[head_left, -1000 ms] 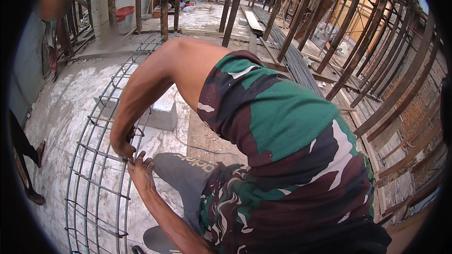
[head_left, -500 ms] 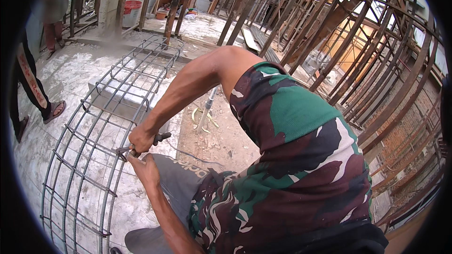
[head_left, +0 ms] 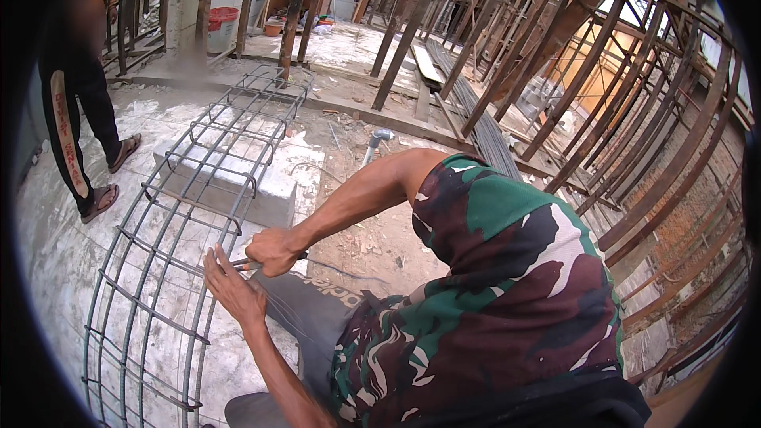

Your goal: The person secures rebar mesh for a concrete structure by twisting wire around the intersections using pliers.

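A long rebar cage (head_left: 162, 250) of dark bars and stirrups stretches along my left. My right hand (head_left: 273, 251) is closed round the handles of pincers (head_left: 247, 265), held just off the cage's near side. Their jaws are hidden behind my left fingers. My left hand (head_left: 236, 292) is at the cage's near bar, fingers extended close together. Thin tie wires (head_left: 287, 311) trail from its palm side over my grey trouser leg (head_left: 317, 325); the grip on them is partly hidden.
A concrete block (head_left: 269, 200) sits under the cage. Another person in dark trousers (head_left: 67, 127) and sandals stands at the far left. Timber props (head_left: 412, 24) rise behind and to the right. A grey pipe (head_left: 374, 147) stands in the dirt; a red-rimmed bucket (head_left: 223, 28) is farther back.
My right hand has drawn the pincers back from the bar, its elbow lower. My left fingers have risen to the cage. Wires now show over my leg. The other person's legs appear farther into view.
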{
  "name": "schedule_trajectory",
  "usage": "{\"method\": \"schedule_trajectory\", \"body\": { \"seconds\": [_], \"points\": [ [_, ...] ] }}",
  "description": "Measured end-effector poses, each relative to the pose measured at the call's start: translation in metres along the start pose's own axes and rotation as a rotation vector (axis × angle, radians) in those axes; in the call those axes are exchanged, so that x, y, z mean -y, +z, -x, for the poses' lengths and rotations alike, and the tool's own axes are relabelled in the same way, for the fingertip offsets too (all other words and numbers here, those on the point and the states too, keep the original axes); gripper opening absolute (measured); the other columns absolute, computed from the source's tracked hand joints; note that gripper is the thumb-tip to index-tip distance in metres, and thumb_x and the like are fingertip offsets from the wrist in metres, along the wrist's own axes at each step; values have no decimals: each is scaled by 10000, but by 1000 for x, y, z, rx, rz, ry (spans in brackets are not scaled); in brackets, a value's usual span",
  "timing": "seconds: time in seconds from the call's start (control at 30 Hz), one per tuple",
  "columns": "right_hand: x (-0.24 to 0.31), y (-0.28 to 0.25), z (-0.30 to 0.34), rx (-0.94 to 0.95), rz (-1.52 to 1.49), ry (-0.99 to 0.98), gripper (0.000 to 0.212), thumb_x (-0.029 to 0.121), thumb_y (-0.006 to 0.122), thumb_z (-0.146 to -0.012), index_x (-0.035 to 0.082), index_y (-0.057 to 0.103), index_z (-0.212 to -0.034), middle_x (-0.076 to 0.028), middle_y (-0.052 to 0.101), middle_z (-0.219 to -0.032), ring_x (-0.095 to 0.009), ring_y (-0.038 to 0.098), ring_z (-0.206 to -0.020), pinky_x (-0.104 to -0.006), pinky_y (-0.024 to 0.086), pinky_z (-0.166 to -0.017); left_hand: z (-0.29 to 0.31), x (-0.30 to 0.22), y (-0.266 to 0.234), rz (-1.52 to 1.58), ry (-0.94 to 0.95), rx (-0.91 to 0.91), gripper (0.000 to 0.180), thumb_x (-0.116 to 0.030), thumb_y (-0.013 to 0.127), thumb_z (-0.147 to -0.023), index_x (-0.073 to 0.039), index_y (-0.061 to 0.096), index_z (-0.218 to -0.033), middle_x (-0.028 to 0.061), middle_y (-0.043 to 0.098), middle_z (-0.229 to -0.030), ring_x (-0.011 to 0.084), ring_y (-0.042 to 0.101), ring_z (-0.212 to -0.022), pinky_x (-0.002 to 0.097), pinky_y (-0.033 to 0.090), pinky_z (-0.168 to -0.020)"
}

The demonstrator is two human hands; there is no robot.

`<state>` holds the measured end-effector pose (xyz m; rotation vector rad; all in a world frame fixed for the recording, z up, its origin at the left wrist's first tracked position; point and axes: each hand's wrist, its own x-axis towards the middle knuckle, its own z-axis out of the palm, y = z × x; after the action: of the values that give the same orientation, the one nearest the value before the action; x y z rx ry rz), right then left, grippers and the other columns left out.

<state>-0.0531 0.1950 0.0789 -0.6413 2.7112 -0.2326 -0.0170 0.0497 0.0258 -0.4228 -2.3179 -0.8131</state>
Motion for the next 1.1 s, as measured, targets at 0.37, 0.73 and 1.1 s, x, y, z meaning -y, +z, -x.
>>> {"method": "schedule_trajectory", "body": {
  "seconds": [0.37, 0.73, 1.1],
  "points": [
    [-41, -25, -49, 903, -1063, 210, 196, 99, 568, -766, -68, 584, -867, -165, 638, -753, -254, 632, -635, -381, 522, -580, -11, 3, 62, 162, 80, -252, 482, 17, 627, -631, -3, 437, -1073, 164, 497, -948, 349, 503, -956, 501, 369, -934],
    [-19, -78, -34, 219, 363, -149, 486, 530, 676, -703, 55, 689, -806, -132, 641, -674, -255, 660, -686, -344, 527, -584, -50, 22, 62, 162, 70, 81, 156, -59, 632, -713, -41, 488, -768, 148, 587, -674, 353, 587, -634, 463, 427, -558],
    [-6, -34, 9, -197, 521, -55, 441, 162, 741, -520, -47, 516, -836, -159, 608, -680, -315, 631, -621, -383, 499, -532, -41, 28, 69, 75, 110, 47, 136, -65, 637, -725, -51, 507, -764, 134, 579, -675, 332, 591, -640, 450, 431, -545]
  ]
}}
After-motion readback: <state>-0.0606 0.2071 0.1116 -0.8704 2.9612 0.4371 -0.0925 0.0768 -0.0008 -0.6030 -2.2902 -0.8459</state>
